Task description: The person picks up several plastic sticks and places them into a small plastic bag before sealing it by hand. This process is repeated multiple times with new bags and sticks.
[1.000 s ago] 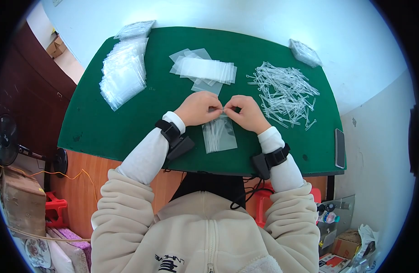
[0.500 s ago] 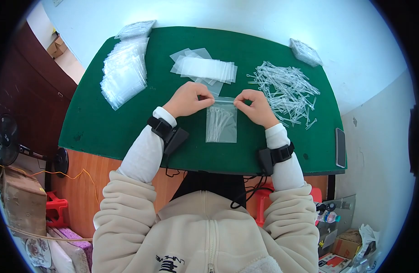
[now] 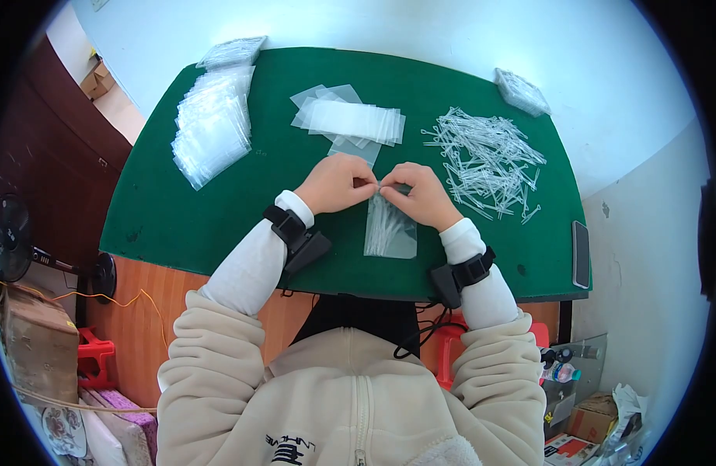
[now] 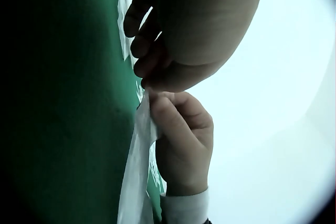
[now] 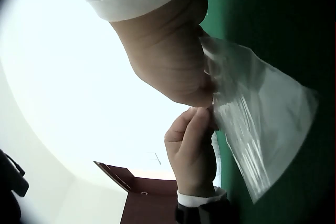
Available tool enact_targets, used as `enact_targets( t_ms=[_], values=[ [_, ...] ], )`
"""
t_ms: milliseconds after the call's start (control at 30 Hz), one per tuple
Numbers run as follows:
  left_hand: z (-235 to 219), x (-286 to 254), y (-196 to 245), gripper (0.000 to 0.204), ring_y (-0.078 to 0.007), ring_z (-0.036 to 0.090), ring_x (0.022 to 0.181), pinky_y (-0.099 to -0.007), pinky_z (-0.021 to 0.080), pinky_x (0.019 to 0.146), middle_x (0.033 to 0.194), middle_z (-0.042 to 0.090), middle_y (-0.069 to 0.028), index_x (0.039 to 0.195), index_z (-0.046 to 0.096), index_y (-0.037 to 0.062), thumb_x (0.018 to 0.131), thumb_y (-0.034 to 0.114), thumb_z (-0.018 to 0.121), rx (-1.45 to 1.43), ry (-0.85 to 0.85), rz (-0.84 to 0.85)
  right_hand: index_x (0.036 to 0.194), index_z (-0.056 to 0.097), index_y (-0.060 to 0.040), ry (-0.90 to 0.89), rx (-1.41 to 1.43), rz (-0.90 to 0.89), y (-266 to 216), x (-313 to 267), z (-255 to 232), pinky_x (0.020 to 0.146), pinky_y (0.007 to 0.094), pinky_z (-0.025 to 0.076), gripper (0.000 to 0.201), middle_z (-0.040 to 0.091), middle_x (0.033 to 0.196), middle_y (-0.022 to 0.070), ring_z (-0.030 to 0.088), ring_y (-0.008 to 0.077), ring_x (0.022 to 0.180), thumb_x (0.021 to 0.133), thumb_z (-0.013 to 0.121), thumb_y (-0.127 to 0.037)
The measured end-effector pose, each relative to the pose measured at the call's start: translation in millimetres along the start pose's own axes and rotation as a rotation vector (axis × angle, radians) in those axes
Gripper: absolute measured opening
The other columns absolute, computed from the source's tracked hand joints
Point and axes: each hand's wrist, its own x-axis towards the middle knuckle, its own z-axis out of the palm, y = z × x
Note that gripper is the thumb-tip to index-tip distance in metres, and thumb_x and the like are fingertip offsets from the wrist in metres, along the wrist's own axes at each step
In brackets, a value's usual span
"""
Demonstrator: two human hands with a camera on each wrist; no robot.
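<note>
Head view: at frame centre, the left hand [image 3: 336,183] and right hand [image 3: 418,194] meet, each pinching the top edge of a small clear bag [image 3: 390,229]. The bag's long axis runs down-frame from the fingertips toward the person, lying over the green table [image 3: 187,225]. Loose plastic sticks [image 3: 486,159] lie to the upper right, flat empty bags [image 3: 350,118] above.

Left wrist view: the left hand [image 4: 194,29] has curled fingers nipping the bag [image 4: 137,166] edge, touching the right hand [image 4: 184,148].

Right wrist view: the right hand [image 5: 168,56] grips the bag [image 5: 257,129] mouth; the bag trails to the lower right.
</note>
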Motion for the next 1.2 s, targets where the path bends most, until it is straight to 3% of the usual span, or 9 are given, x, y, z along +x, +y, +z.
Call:
enact_targets(
  t_ms=[167,267,533,667,767,867,1000,1200],
  values=[
    [-3,1,6,0.014,-0.025,0.058,0.064,-0.0334,0.046,0.058,0.07,0.061,-0.0074,0.071,0.065,0.0038,0.072,0.017,0.063,-0.005,-0.047,-0.02,0.071,0.062,-0.0031,-0.042,0.035,0.087,-3,1,-2,0.062,0.0331,0.047,0.01,0.061,0.07,0.0083,0.058,0.0262,0.068,0.071,0.064,-0.012],
    [-4,1,1,0.012,-0.0231,0.056,0.062,-0.0322,0.044,0.056,0.068,0.059,-0.0075,0.072,0.065,0.0032,0.073,0.015,0.063,-0.048,-0.042,-0.01,0.074,0.062,-0.0002,-0.037,0.051,0.079,2,-1,-5,0.055,0.0261,0.043,0.01,0.059,0.069,0.0061,0.055,0.0148,0.063,0.075,0.064,-0.01],
    [-6,0,-6,0.011,-0.0154,0.052,0.058,-0.0277,0.041,0.054,0.065,0.056,-0.0072,0.076,0.066,0.0008,0.076,0.011,0.064,-0.236,-0.007,-0.061,0.077,0.063,-0.0002,-0.034,0.175,0.301,8,-4,-26,0.054,0.023,0.039,0.012,0.057,0.068,0.002,0.051,0.0089,0.063,0.077,0.064,-0.012],
    [-10,-1,-7,0.011,-0.0131,0.052,0.058,-0.0266,0.041,0.055,0.065,0.057,-0.0067,0.076,0.065,-0.0003,0.076,0.011,0.064,-0.302,-0.018,-0.142,0.077,0.064,0.0016,0.016,0.194,0.314,17,-5,-29,0.057,0.022,0.043,0.013,0.059,0.067,0.0028,0.051,0.0079,0.061,0.076,0.065,-0.011],
    [-13,-2,-7,0.012,-0.0121,0.052,0.059,-0.0263,0.042,0.055,0.065,0.057,-0.0066,0.075,0.064,-0.0007,0.075,0.011,0.064,-0.322,-0.028,-0.151,0.077,0.063,0.0014,0.006,0.227,0.35,16,-5,-28,0.058,0.0221,0.04,0.014,0.058,0.068,0.0013,0.049,0.0074,0.063,0.077,0.064,-0.012],
    [-20,-2,-6,0.013,-0.0147,0.053,0.059,-0.0271,0.042,0.056,0.065,0.058,-0.0072,0.073,0.063,-0.0003,0.074,0.013,0.064,-0.191,-0.11,-0.164,0.076,0.062,0.0013,-0.001,0.258,0.36,12,-4,-24,0.057,0.0223,0.039,0.014,0.057,0.069,0.0007,0.048,0.0072,0.063,0.078,0.063,-0.012],
    [-18,-2,0,0.014,-0.0181,0.053,0.059,-0.0287,0.042,0.056,0.065,0.056,-0.0077,0.071,0.062,0.0002,0.073,0.014,0.063,-0.037,-0.063,-0.081,0.076,0.061,0.0013,-0.007,0.292,0.332,4,-4,-14,0.057,0.0228,0.039,0.013,0.056,0.068,0.0012,0.048,0.0074,0.063,0.078,0.063,-0.012],
    [0,2,8,0.017,-0.0245,0.057,0.06,-0.0333,0.045,0.056,0.064,0.059,-0.0088,0.07,0.063,0.0019,0.072,0.019,0.063,-0.094,-0.009,-0.004,0.076,0.061,0.0019,-0.045,0.283,0.209,-1,-3,-1,0.055,0.0219,0.041,0.01,0.055,0.067,0.0024,0.049,0.0073,0.061,0.077,0.062,-0.008]
  ],
)
